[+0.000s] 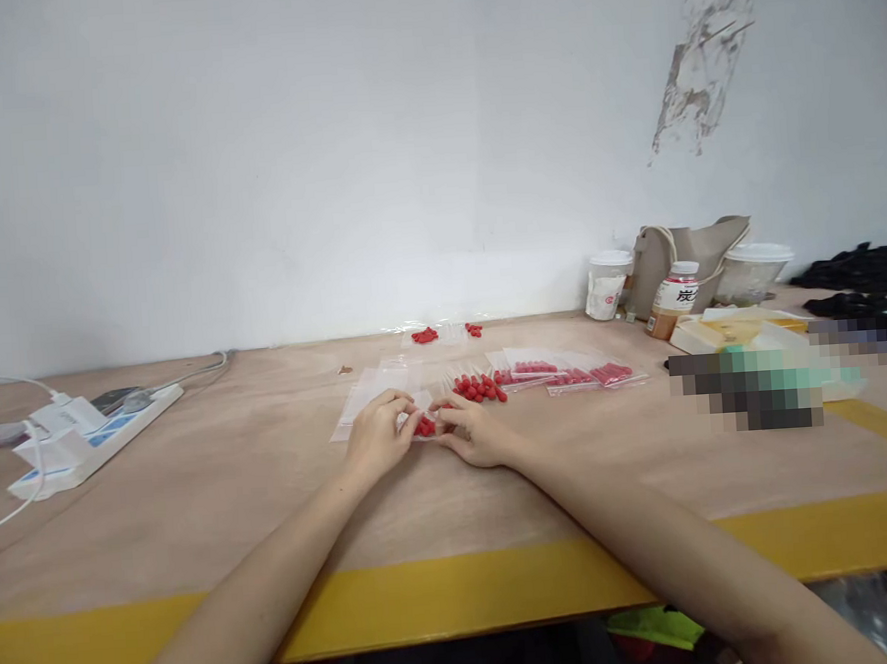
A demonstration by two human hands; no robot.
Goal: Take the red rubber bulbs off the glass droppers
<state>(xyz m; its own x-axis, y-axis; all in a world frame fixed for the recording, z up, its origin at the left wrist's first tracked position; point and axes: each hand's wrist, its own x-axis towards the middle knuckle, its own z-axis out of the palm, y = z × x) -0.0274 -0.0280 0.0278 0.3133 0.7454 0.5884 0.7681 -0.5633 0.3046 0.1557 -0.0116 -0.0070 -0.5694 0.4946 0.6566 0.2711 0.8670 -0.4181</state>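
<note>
My left hand (381,436) and my right hand (480,432) are close together over the middle of the table, fingers bent. Between them is a small clear plastic bag with red pieces (424,426) in it. The fingers of both hands pinch this bag from either side, hiding part of it. Just beyond my right hand lies a loose pile of red-headed pieces (478,387) with thin pale sticks. Flat clear bags (364,392) are stacked behind my left hand. Right of the pile, several filled bags (534,369) of red pieces overlap.
Two small groups of red pieces (425,335) lie on clear plastic by the wall. A white power strip (97,443) with plugs and cables sits at left. At right stand a drink bottle (673,303), lidded cups (607,284) and a beige bag (698,251). Yellow tape (459,591) lines the front edge.
</note>
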